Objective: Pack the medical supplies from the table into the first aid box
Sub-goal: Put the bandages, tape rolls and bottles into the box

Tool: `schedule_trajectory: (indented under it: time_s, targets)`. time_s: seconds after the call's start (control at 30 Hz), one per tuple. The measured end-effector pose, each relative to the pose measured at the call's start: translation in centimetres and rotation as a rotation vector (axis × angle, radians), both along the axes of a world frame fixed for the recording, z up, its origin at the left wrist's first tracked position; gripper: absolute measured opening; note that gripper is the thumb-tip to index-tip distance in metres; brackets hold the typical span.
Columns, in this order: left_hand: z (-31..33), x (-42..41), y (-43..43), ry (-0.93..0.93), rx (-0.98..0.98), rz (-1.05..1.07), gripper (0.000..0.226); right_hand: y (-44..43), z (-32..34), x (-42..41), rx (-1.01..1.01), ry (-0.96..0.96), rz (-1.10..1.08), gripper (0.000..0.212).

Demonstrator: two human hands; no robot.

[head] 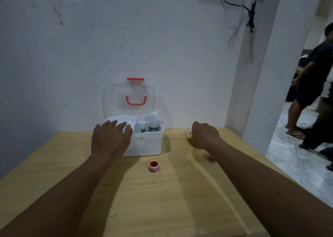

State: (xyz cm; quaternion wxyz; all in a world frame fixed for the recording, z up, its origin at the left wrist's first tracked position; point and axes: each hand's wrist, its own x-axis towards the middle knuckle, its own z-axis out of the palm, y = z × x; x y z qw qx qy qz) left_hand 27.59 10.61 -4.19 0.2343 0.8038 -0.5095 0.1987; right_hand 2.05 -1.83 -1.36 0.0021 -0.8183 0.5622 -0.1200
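Both forearms are stretching out across the wooden table (162, 200), bare and nearly straight, angling in toward each other as they go. Between them, nearer than either hand, a small red-and-white tape roll (154, 166) is lying flat on the wood with its red centre facing up. Under the right forearm, just behind the wrist, a small reddish item (211, 158) is peeking out; too little of it is showing to name it.

The left hand (110, 139) is resting palm down on the left front corner of the first aid box (146, 145), fingers spread and draped over the white inner tray (124, 120), holding nothing. The right hand (204, 135) is sitting off to the right of the box, well apart from it, knuckles up and fingers curling down around a yellow and white item (188, 134) on the table; only its left edge is showing past the fingers, so I cannot tell how firmly it is being gripped.

Just beyond the left fingertips, in the box's right compartment, a white bottle (154, 122) with a green label is standing upright beside a smaller green-marked pack (143, 130). Behind them the clear lid (111, 99) is standing open against the wall, its red handle (136, 100) and red latch (135, 79) facing us.

Far to the right of the right hand, through a doorway, another person (310, 85) in dark clothes is standing on a pale floor.
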Motion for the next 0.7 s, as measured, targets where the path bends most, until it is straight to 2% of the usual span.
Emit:
schedule_trajectory:
  time_s: [0.17,0.33,0.4,0.57,0.7]
  targets:
    - [0.5,-0.6,0.5,0.033,-0.055,-0.025,0.059,0.1,4.1,-0.4,-0.088,-0.198,-0.041,0.025]
    - [0.6,-0.3,0.5,0.144,-0.188,-0.053,0.052,0.3,8.2,1.0,-0.138,-0.316,0.031,0.031]
    - [0.3,0.2,0.4,0.148,-0.143,-0.046,0.047,0.9,10.1,1.9,-0.168,-0.375,0.077,0.034]
    - [-0.2,0.3,0.5,0.076,-0.067,-0.031,0.055,2.5,12.6,5.1,-0.157,-0.510,0.230,0.031]
    - [0.3,-0.4,0.9,0.074,-0.074,-0.021,0.047,2.9,11.9,8.0,-0.088,-0.493,0.319,0.029]
